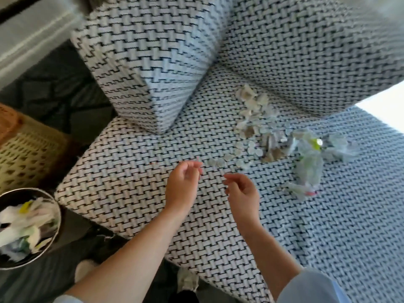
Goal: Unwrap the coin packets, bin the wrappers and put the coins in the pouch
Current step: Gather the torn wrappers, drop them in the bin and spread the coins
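Over sofa [131, 193], hands [183, 182] [242, 192] loose, coins [251, 147] nr

Bin [15, 199] cut by left edge, coins [253, 147] blurred, heap beside them perhaps wrappers [310, 162]

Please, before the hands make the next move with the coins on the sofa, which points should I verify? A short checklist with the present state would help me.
1. Left hand free: cannot tell; its fingertips are blurred and may pinch something small.
2. Right hand free: ok; fingers loosely curled, nothing seen in it.
3. Coins in view: ok; scattered on the sofa seat beyond both hands.
4. Bin ready: ok; open, at lower left, with wrappers inside.
5. Pouch located: cannot tell; nothing in the pile of plastic reads clearly as one.
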A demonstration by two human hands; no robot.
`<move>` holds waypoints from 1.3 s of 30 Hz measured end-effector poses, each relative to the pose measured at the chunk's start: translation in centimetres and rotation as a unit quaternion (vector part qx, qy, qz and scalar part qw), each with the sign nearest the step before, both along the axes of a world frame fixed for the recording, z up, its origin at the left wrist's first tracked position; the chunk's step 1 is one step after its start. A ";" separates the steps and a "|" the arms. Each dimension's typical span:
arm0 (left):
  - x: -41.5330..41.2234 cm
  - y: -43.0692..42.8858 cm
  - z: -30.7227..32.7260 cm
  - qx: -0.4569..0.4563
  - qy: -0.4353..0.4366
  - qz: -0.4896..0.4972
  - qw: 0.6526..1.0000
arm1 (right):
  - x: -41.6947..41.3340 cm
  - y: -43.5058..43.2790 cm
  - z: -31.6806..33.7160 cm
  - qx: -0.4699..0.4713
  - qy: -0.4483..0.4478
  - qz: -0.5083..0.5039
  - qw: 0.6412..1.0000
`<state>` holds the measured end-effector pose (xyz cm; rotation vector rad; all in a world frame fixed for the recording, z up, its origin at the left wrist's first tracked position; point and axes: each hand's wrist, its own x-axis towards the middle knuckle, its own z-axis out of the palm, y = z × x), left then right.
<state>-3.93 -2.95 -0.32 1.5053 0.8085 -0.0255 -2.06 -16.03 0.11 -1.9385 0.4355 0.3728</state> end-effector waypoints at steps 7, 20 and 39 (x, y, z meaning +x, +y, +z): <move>5.3 -8.6 -2.0 0.186 -0.036 -0.154 0.970 | 5.3 -8.2 -1.3 -0.096 -0.073 0.003 0.993; 11.5 -9.1 -9.1 0.572 -0.048 -0.394 0.718 | 15.2 -10.5 -7.9 -0.365 -0.175 0.240 0.882; 11.9 -8.8 -12.7 0.572 -0.174 -0.349 0.722 | 14.5 -9.4 -12.5 -0.400 -0.343 0.159 0.835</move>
